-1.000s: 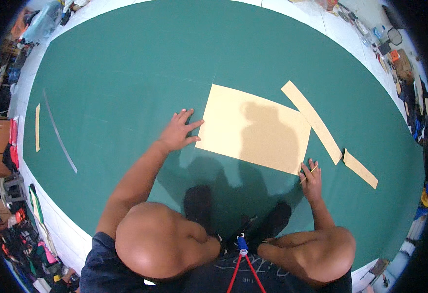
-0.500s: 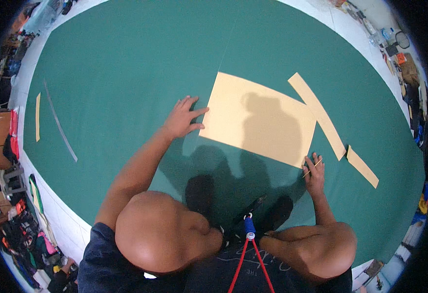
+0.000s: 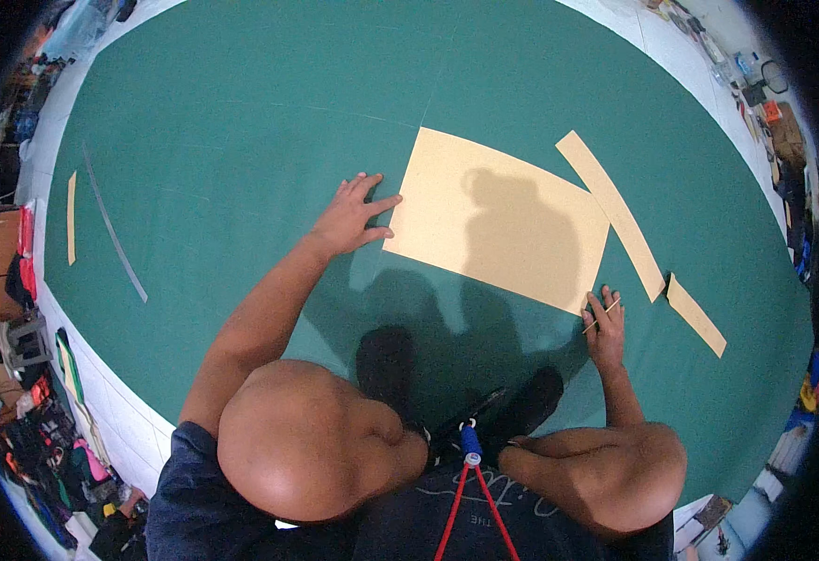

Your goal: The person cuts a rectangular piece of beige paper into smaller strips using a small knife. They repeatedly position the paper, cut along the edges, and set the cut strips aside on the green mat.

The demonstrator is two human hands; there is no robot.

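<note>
A large cream rectangular sheet (image 3: pixel 437 206) lies flat on the green sheet of material (image 3: pixel 241 122), my own shadow across it. Fingers spread, my left hand (image 3: pixel 351 217) rests with its fingertips at the left edge of the cream piece. At the lower right corner, my right hand (image 3: pixel 606 327) lies close against the edge. Between its fingers it grips a thin yellowish stick (image 3: pixel 602 316), like a slim pen or pencil. Faint pale lines run over the green surface near the cream sheet's upper left corner.
A long cream strip (image 3: pixel 615 217) touches the cream sheet's right side, with a shorter strip (image 3: pixel 697 316) beyond. Far left lie a narrow cream strip (image 3: pixel 72 220) and a long clear ruler-like strip (image 3: pixel 115 229). Assorted clutter (image 3: pixel 44 439) lines the white floor's edges.
The view has shifted slightly, so the sheet and strips sit a little higher in the picture. Both hands keep their places at the cream sheet's edges.
</note>
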